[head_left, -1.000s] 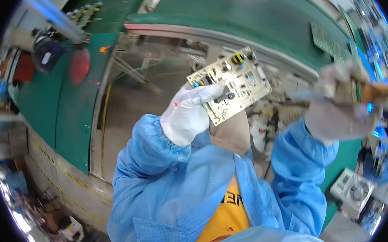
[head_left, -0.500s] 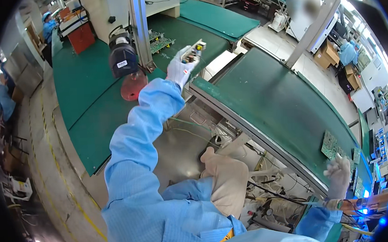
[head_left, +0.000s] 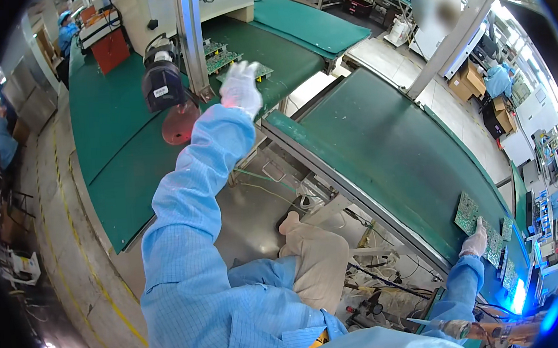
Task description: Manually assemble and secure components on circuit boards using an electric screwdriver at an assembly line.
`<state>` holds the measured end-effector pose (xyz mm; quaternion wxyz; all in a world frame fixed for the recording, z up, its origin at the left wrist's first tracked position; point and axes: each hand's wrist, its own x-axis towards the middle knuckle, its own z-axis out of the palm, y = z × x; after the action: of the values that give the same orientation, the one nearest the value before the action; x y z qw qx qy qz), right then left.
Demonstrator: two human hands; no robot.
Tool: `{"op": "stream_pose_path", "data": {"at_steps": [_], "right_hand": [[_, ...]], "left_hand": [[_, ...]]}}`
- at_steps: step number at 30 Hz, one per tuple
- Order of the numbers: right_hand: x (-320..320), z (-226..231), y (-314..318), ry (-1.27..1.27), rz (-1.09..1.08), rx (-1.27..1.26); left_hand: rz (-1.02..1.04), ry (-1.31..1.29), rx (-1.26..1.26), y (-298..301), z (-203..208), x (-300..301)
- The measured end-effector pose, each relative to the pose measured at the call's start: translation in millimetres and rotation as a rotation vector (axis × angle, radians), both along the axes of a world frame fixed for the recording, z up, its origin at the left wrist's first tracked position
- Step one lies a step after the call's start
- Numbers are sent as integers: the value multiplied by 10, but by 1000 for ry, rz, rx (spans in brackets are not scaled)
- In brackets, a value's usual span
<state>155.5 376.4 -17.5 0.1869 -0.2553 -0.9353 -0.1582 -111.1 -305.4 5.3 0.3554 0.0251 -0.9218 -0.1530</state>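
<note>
My left hand (head_left: 241, 91), in a white glove, is over the far belt with its fingers stretched out and apart. Just behind it lies a green circuit board (head_left: 263, 73) with yellow parts, partly covered by the hand. More populated circuit boards (head_left: 220, 60) stand close by to its left. At the right, my gloved right hand (head_left: 473, 242) reaches onto the near belt. Its fingers are closed at the edge of a green circuit board (head_left: 493, 244), partly hiding it. Another board (head_left: 467, 211) lies just beyond that hand, and smaller board pieces (head_left: 509, 275) lie to its right.
A metal post (head_left: 193, 38) rises beside a dark device with a red disc (head_left: 180, 124) at the left. The green conveyor belt (head_left: 381, 147) has a metal edge rail. A metal-tipped tool (head_left: 455, 328) with cables and a bright blue light are at lower right.
My left hand has moved left and let go of its circuit board, which now lies on the far belt. My right hand has come down onto the boards at the right.
</note>
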Motion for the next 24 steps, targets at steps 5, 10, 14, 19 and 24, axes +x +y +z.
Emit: {"op": "stream_pose_path", "data": {"at_steps": [5, 10, 14, 19, 24], "right_hand": [[-132, 303, -600, -34, 146, 132], [-429, 442, -1104, -120, 313, 161], [-656, 262, -1258, 39, 279, -121], [-478, 407, -1525, -92, 145, -155], [-398, 496, -1715, 122, 407, -151]], "left_hand": [[-383, 50, -6, 931, -75, 297], [-873, -58, -54, 2068, -24, 916], [-1098, -239, -84, 2812, 14, 1282], [-1038, -435, -151, 3216, 61, 1465], [-1076, -281, -145, 2991, 294, 1438]]}}
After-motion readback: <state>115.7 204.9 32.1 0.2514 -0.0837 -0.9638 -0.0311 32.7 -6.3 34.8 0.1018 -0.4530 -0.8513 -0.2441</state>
